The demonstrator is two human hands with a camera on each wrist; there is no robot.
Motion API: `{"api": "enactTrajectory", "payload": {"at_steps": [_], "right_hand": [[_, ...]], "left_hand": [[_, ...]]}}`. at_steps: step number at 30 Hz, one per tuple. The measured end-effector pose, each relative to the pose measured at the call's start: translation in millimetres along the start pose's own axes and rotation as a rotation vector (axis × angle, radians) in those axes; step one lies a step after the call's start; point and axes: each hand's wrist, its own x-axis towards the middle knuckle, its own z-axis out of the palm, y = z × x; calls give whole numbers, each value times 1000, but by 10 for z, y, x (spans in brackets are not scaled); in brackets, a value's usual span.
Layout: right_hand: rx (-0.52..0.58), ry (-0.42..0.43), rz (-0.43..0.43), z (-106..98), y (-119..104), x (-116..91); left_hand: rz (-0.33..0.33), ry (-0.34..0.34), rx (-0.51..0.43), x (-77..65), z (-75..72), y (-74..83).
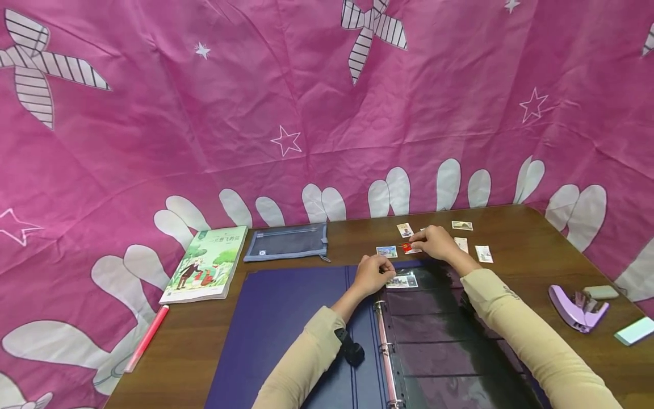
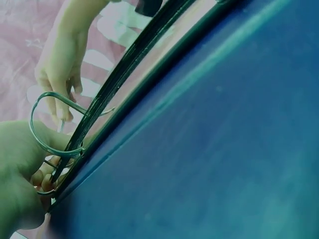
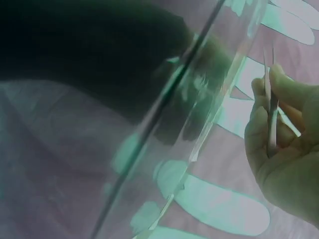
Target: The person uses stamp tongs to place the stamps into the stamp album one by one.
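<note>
A blue ring binder point(image 1: 286, 324) lies spread on the table, with a black pocket page point(image 1: 434, 329) on its rings. My left hand point(image 1: 372, 276) pinches the top left corner of that page. Beside its fingertips, a stamp point(image 1: 403, 282) sits in the top pocket. Tweezers point(image 3: 271, 112) are held between thumb and fingers of my right hand point(image 1: 437, 243), their tips apart in the right wrist view. That hand is over the table just beyond the binder, by a red stamp point(image 1: 409, 249) that it partly covers. A blue stamp point(image 1: 386, 251) lies left of it.
More stamps point(image 1: 462, 225) lie around the right hand. At the left are a mesh zip pouch point(image 1: 288, 241), a book point(image 1: 206, 264) and a red stick point(image 1: 147, 339). A purple tool point(image 1: 577, 308), possibly a punch, and small blocks point(image 1: 635, 330) lie near the right edge.
</note>
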Motion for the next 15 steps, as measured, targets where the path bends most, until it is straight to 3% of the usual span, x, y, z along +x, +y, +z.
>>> {"api": "enactTrajectory", "payload": {"at_steps": [6, 15], "right_hand": [[-40, -46, 36, 51, -50, 114], [-56, -45, 28, 63, -45, 137]], "left_hand": [[-9, -4, -19, -15, 4, -9], [-11, 6, -54, -13, -1, -6]]}}
